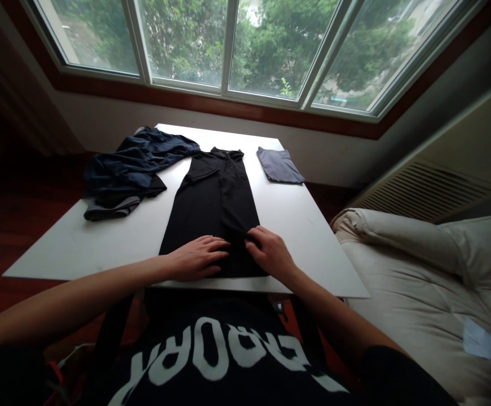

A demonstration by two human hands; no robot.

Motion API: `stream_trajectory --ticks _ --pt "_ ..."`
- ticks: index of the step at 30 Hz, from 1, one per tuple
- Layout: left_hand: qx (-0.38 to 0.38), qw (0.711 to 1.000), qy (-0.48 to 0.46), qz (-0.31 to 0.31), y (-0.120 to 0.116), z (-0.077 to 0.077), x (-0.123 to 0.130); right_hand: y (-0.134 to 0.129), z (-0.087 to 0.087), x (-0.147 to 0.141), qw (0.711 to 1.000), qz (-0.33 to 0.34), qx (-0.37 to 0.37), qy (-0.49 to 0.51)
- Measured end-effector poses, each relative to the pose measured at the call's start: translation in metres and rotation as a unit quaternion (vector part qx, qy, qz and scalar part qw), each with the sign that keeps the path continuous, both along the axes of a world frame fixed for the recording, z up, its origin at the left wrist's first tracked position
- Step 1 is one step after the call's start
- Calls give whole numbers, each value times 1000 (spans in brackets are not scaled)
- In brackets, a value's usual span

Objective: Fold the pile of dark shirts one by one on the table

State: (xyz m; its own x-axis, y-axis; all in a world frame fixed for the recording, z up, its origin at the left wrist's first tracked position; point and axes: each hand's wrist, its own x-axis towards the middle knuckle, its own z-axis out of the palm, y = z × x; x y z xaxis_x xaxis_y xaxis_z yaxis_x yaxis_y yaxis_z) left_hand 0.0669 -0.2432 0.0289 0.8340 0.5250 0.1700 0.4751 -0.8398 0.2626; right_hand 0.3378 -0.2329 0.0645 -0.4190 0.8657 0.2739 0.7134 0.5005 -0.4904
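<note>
A black garment (198, 208) lies stretched lengthwise down the white table, its narrower end away from me and its wide end at the near edge. I cannot tell whether it is a top or trousers. A raised fold runs down its middle. My left hand (198, 258) rests flat on the near part of the cloth, fingers stretched out to the right. With thumb and fingers, my right hand (269, 251) pinches the garment's right side near the bottom, lifting a small crease there.
Dark blue and black clothes (139, 163) are heaped on the white table's (304, 225) left side. A folded grey cloth (279, 165) lies at the back right. A beige cushioned seat (401, 270) stands along the right, and a window (266, 56) is behind the table.
</note>
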Motion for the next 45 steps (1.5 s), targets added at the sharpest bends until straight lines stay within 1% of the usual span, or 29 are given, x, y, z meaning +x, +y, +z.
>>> stream_trajectory --ticks 3,6,9,12,14,17,20,22,23,24,26,28,29,30,31,33,35,37,40,42,43,45 --pt "6 1000 12 -4 4 3 15 10 18 12 997 -4 -19 73" --pt "12 1000 16 3 10 4 38 18 26 18 994 8 -34 107" --pt "13 1000 20 -14 15 0 64 25 25 20 989 12 -75 129" --pt "25 997 29 -72 14 -5 87 28 22 21 983 18 -110 146" --pt "38 994 25 -100 13 -9 99 29 21 20 981 37 -123 145" --pt "44 994 16 -98 14 -15 110 29 20 20 980 83 -129 129" --pt "39 995 19 -85 16 -16 113 29 21 21 977 128 -120 117" --pt "35 995 28 -90 12 -10 112 29 22 22 972 175 -122 102" --pt "34 994 27 -97 7 -4 111 28 22 23 967 200 -127 92" --pt "35 993 21 -111 0 3 110 27 22 24 962 223 -136 81" --pt "44 986 -2 -164 -15 21 109 26 20 24 951 255 -159 66" --pt "52 972 -20 -226 -26 40 106 28 15 23 949 261 -166 68" --pt "50 968 -23 -246 -28 48 104 29 10 22 953 251 -155 71" --pt "42 967 -23 -249 -26 55 100 32 5 21 961 232 -133 69" --pt "30 972 -25 -234 -21 60 95 34 -2 20 971 209 -103 61" --pt "5 986 -36 -164 -1 67 81 40 -16 19 985 169 -36 21" --pt "-5 997 -55 -59 28 68 59 42 -29 18 988 151 23 -31" --pt "4 995 -82 54 62 65 32 42 -37 18 984 148 66 -76" --pt "35 970 -122 209 114 53 -16 38 -42 19 973 162 105 -126" --pt "56 946 -118 297 146 41 -47 36 -41 21 964 181 123 -152" --pt "61 935 -109 333 161 34 -61 35 -40 22 959 189 133 -164" --pt "52 919 -89 381 186 20 -83 36 -38 27 951 200 146 -184"
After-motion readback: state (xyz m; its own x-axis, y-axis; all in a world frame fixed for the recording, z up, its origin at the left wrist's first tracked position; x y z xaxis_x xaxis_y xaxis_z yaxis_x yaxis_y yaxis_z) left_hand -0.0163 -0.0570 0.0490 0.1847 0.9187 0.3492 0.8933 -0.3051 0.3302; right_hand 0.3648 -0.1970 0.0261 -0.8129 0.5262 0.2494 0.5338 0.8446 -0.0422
